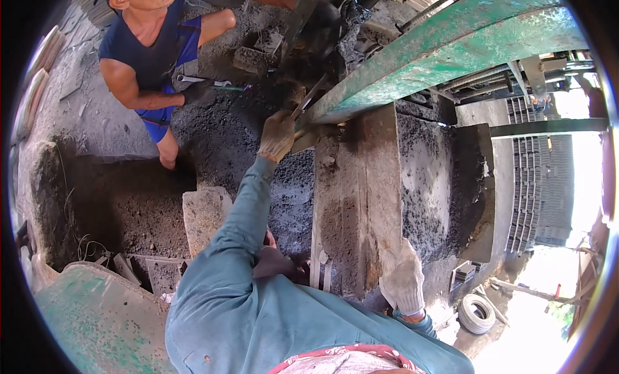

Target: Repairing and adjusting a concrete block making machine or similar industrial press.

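My left hand [277,137], in a knitted work glove, reaches forward to the end of the green steel beam. Its fingers are closed around a narrow metal bar [311,98] that slants up and away; the grip itself is partly hidden. My right hand [403,280], also gloved, lies against the near right edge of a rusty, dirt-covered steel plate [377,200]. Its fingers look extended along the edge, with nothing seen in them. Both arms wear long blue-green sleeves.
A co-worker [138,71] stands at far left, a dark-gloved hand beside a wrench [192,80]. Below is a dirt pit [138,206]. The green beam [445,55] crosses the upper right. A tire [476,313] lies lower right; a green sheet [97,316] fills lower left.
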The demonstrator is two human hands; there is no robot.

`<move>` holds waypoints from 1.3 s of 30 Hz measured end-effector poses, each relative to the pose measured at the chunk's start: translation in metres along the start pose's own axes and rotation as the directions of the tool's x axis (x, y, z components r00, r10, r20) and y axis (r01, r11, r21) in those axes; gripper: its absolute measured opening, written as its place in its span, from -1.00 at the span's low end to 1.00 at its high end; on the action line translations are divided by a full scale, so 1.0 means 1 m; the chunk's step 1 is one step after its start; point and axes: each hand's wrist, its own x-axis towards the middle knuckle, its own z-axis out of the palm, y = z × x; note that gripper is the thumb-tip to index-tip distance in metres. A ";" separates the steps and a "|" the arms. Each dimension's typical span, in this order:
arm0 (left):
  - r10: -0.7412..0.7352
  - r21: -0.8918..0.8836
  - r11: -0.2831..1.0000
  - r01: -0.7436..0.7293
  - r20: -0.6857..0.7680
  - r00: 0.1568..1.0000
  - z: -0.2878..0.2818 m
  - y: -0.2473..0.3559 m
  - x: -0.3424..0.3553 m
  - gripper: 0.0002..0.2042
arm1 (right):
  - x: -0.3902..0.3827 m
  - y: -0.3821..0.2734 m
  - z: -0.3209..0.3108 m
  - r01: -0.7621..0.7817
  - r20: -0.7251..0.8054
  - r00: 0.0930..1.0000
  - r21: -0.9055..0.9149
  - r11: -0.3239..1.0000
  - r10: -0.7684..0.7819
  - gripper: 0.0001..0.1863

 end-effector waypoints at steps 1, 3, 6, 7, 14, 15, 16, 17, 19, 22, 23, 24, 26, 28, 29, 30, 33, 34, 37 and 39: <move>-0.026 -0.077 0.997 0.026 0.006 1.000 0.004 0.003 0.005 -0.71 | 0.000 0.000 0.000 0.003 0.002 1.000 0.001 1.000 -0.003 -0.72; -0.013 -0.030 0.999 0.014 0.027 1.000 0.014 -0.016 0.030 -0.70 | -0.001 -0.003 0.001 -0.017 -0.006 1.000 0.011 1.000 0.017 -0.72; 0.039 0.082 0.996 -0.036 -0.025 0.999 0.035 -0.017 0.052 -0.69 | -0.001 -0.001 0.003 -0.054 0.014 0.998 -0.008 0.999 0.054 -0.71; 0.079 0.156 0.986 -0.061 -0.108 0.991 0.039 -0.015 0.056 -0.69 | 0.000 -0.002 0.002 -0.054 0.011 0.998 -0.009 0.998 0.054 -0.71; 0.003 0.205 0.979 0.014 -0.080 0.997 0.044 -0.015 0.065 -0.67 | -0.001 -0.004 -0.001 -0.026 0.008 1.000 0.039 0.999 0.025 -0.74; -0.035 0.178 0.983 0.047 -0.074 0.997 0.044 -0.011 0.062 -0.67 | -0.001 -0.002 -0.001 -0.013 -0.003 1.000 0.038 0.999 0.013 -0.74; -0.072 0.150 0.985 0.081 -0.067 0.995 0.044 -0.008 0.061 -0.67 | 0.000 -0.003 -0.001 -0.013 -0.003 1.000 0.038 0.999 0.013 -0.74; -0.071 0.150 0.985 0.080 -0.066 0.995 0.046 -0.012 0.063 -0.67 | 0.002 -0.005 -0.002 -0.026 0.003 1.000 0.036 0.999 0.026 -0.74; -0.076 0.146 0.985 0.091 -0.110 0.991 0.045 -0.017 0.065 -0.67 | 0.002 -0.005 -0.002 -0.031 0.015 0.999 0.040 0.999 0.031 -0.74; -0.073 0.141 0.986 0.090 -0.121 0.990 0.046 -0.014 0.066 -0.66 | 0.001 0.001 0.000 -0.005 -0.004 1.000 0.052 0.999 0.005 -0.74; -0.073 0.142 0.986 0.090 -0.122 0.990 0.043 -0.012 0.063 -0.66 | 0.000 0.003 0.000 0.016 -0.006 1.000 0.035 0.999 -0.016 -0.74; -0.060 0.093 0.993 0.070 -0.105 0.993 0.037 -0.011 0.057 -0.66 | 0.000 0.004 0.000 0.038 -0.009 0.999 0.018 0.999 -0.038 -0.74; 0.014 0.043 0.999 -0.010 -0.088 0.996 0.023 -0.007 0.039 -0.68 | 0.004 -0.003 -0.001 -0.033 0.017 0.999 0.034 0.999 0.033 -0.74; 0.027 0.067 0.997 -0.023 -0.065 0.997 -0.015 0.005 0.009 -0.69 | 0.007 -0.005 -0.003 -0.094 0.055 0.994 0.056 0.994 0.091 -0.74; -0.019 0.077 0.997 0.021 -0.022 1.000 -0.030 0.009 -0.006 -0.70 | 0.006 -0.003 -0.006 -0.192 0.172 0.968 0.022 0.981 0.185 -0.59; 0.051 0.090 0.995 -0.049 -0.019 0.999 -0.044 0.004 -0.021 -0.71 | 0.005 -0.001 -0.008 -0.283 0.281 0.919 -0.023 0.959 0.278 -0.41; -0.297 -0.151 0.941 0.301 0.052 0.954 -0.100 -0.004 -0.061 -0.75 | 0.006 0.001 -0.005 -0.316 0.279 0.908 -0.035 0.948 0.312 -0.46; -0.302 -0.148 0.941 0.306 0.050 0.952 -0.115 -0.006 -0.070 -0.75 | 0.008 0.001 -0.002 -0.316 0.285 0.906 -0.034 0.948 0.312 -0.46; -0.397 -0.506 0.777 0.374 0.066 0.915 -0.140 -0.005 -0.082 -0.70 | 0.007 -0.001 0.000 -0.152 0.125 0.981 0.021 0.988 0.148 -0.71; -0.389 -0.384 0.833 0.399 0.107 0.915 -0.143 -0.002 -0.063 -0.70 | 0.007 -0.001 -0.003 -0.332 0.279 0.904 -0.018 0.943 0.323 -0.43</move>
